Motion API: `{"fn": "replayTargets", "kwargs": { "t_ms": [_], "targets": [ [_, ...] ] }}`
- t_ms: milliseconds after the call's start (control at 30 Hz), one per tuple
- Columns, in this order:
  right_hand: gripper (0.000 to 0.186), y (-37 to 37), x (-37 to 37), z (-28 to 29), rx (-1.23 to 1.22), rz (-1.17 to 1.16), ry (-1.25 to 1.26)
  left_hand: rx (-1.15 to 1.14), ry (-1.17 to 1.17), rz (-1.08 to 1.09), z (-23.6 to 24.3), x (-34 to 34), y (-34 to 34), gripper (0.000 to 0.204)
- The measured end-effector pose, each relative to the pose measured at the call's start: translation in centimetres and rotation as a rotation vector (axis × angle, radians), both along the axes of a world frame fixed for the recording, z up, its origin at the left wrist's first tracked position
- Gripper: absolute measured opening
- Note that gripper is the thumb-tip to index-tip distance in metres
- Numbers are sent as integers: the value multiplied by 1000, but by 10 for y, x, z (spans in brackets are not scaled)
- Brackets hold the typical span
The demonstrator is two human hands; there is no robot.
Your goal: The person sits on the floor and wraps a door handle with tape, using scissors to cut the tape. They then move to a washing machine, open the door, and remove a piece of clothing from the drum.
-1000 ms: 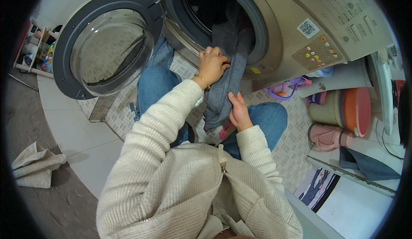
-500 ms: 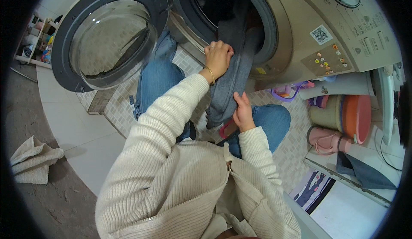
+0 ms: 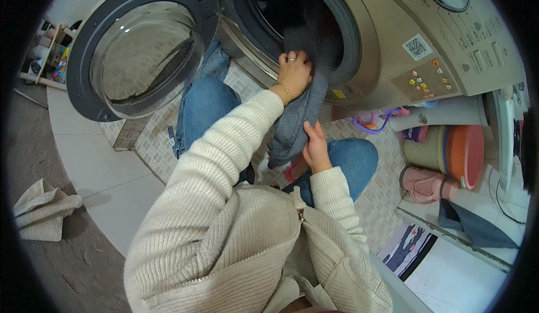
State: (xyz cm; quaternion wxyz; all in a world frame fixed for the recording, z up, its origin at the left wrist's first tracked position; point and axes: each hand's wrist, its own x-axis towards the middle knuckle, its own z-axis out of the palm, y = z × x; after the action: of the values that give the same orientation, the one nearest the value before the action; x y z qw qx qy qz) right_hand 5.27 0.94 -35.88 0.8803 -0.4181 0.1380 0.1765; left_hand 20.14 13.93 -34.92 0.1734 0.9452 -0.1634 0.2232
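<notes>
A long dark grey piece of clothing (image 3: 297, 123) hangs out over the lower rim of the washing machine's round opening (image 3: 349, 43). Its upper part runs back into the dark drum; its exact kind is unclear. My left hand (image 3: 295, 72), with a ring and a bracelet, lies on the cloth at the opening, its fingers curled into it. Lower down, my right hand (image 3: 316, 146) pinches the cloth's right edge, thumb up, the other fingers partly hidden. The machine's round glass door (image 3: 149, 55) stands swung out to the left.
My bent knees in jeans (image 3: 208, 108) flank the hanging cloth. To the right are a purple-handled basket (image 3: 373, 123), an orange-red basin (image 3: 471, 154), a pink cylindrical container (image 3: 428, 185) and a dark cloth (image 3: 474, 226). A beige towel (image 3: 48, 209) lies on the floor at far left.
My left hand has shifted slightly right across the cloth, and its fingers now curl more into it. The right hand stays at the cloth's edge, almost unmoved.
</notes>
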Motion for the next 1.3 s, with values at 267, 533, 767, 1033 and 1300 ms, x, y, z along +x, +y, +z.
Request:
{"fn": "replayTargets", "kwargs": {
  "t_ms": [267, 533, 767, 1033, 1300],
  "targets": [
    [38, -1, -1, 1, 32, 34, -44, -76, -95, -119, 59, -5, 46, 13],
    [32, -2, 1, -6, 46, 36, -70, 350, -633, -668, 280, -68, 156, 19],
    [37, 9, 2, 15, 15, 116, -114, 461, -638, 893, 339, -9, 442, 21],
    [36, -3, 3, -2, 44, 45, -78, 234, -96, 787, 305, -28, 381, 59],
    [38, 20, -6, 30, -405, -38, -295, -42, -222, 73, 182, -78, 203, 24]
  ]
}}
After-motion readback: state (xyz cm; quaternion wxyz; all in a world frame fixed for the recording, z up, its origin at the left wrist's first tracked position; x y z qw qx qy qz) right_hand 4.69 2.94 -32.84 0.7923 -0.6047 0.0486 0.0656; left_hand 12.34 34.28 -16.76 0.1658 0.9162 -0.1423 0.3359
